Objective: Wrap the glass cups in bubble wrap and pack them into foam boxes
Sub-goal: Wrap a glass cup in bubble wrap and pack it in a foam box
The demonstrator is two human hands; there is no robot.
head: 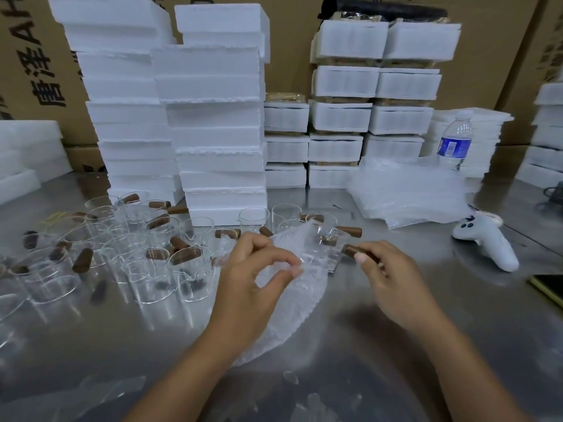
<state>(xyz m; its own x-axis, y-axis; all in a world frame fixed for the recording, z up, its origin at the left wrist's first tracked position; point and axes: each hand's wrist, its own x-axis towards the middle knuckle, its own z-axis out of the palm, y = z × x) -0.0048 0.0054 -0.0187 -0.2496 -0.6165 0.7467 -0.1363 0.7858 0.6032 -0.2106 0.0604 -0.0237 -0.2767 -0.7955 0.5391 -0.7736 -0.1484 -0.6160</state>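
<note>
A glass cup (327, 248) with a brown wooden handle (353, 250) hangs over the steel table (396, 345) at centre. My right hand (393, 278) grips that handle. A sheet of bubble wrap (292, 306) lies under and around the cup, and my left hand (259, 278) pinches its edge between thumb and fingers. Several more glass cups (146, 269) with wooden handles stand crowded on the left. Tall stacks of white foam boxes (213, 123) rise behind them.
A pile of bubble wrap sheets (411, 196) lies at the right rear beside a water bottle (454, 141). A white controller (484, 239) rests to the right, and a phone (548, 287) sits at the right edge. Packed foam boxes (344, 117) and cardboard cartons line the back.
</note>
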